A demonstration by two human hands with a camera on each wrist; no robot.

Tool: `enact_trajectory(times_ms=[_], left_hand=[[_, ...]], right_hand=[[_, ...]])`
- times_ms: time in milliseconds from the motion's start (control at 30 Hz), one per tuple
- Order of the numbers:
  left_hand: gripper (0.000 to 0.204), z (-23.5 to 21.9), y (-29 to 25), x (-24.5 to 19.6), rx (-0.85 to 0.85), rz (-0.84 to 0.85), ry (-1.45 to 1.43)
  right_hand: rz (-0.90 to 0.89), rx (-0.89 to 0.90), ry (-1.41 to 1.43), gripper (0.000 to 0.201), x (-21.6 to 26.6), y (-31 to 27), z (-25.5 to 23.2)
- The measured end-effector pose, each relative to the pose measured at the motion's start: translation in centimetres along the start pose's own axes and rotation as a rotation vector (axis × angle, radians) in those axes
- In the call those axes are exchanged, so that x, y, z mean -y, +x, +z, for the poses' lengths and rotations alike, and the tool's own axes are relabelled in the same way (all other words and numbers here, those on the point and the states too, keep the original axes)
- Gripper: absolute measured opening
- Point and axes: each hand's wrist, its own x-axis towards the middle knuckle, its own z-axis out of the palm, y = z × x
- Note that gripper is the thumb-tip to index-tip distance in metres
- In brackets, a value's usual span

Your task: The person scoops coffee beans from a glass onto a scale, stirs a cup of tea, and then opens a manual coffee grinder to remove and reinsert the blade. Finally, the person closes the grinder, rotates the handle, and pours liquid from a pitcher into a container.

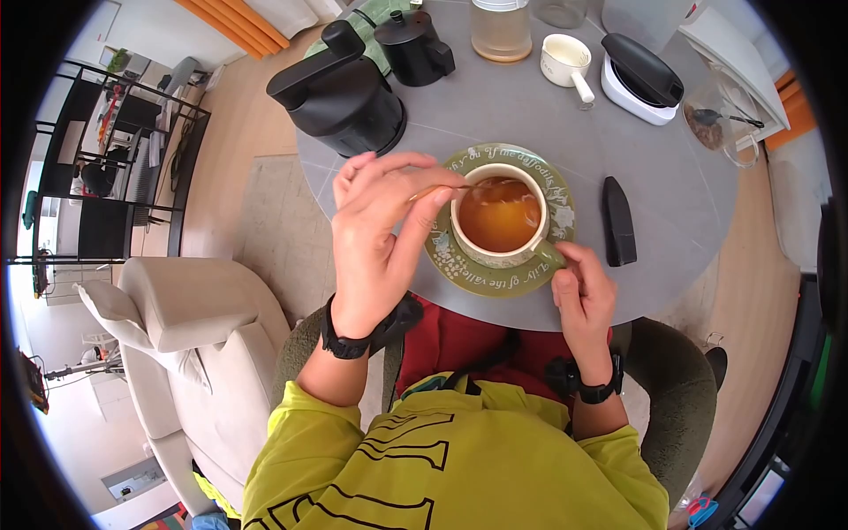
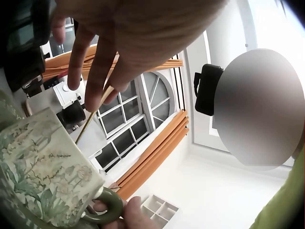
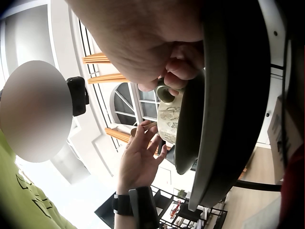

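A floral cup (image 1: 484, 255) of amber tea (image 1: 502, 221) stands on a green saucer (image 1: 563, 199) with white lettering, near the table's front edge. My left hand (image 1: 375, 216) is over the cup's left side, pinching a thin gold-coloured teaspoon (image 2: 86, 129) between thumb and fingertips. The spoon slants over the rim, its lower end hidden inside the cup. At the cup's right, my right hand (image 1: 586, 296) grips the green handle (image 1: 548, 255) between thumb and curled fingers. The right wrist view shows this hand (image 3: 178, 71) from below, close over the saucer.
A black kettle-like appliance (image 1: 344, 102) and a black pot (image 1: 412, 49) stand at the back left. Behind the cup are a glass jar (image 1: 501, 31), a white handled pot (image 1: 564, 60) and a white-and-black device (image 1: 642, 79). A black oblong object (image 1: 618, 221) lies right of the saucer.
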Motion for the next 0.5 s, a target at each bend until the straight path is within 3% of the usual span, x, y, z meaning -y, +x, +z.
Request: enact_trajectory(times_ms=[200, 267, 367, 500], left_hand=[[0.006, -1.6, -0.3, 0.0, -0.072, 0.046, 0.243], [0.014, -2.0, -0.5, -0.2, 0.031, -0.063, 0.082], [0.014, -1.3, -0.5, 0.2, 0.101, -0.083, -0.074], [0.015, 0.2, -0.4, -0.1, 0.086, -0.151, -0.232]], right_hand=[[0.003, 0.001, 0.008, 0.018, -0.1, 0.0, 0.0], [0.005, 0.004, 0.008, 0.018, -0.1, -0.1, 0.0], [0.006, 0.004, 0.018, 0.018, -0.2, -0.1, 0.0], [0.002, 0.001, 0.001, 0.018, 0.0, 0.0, -0.1]])
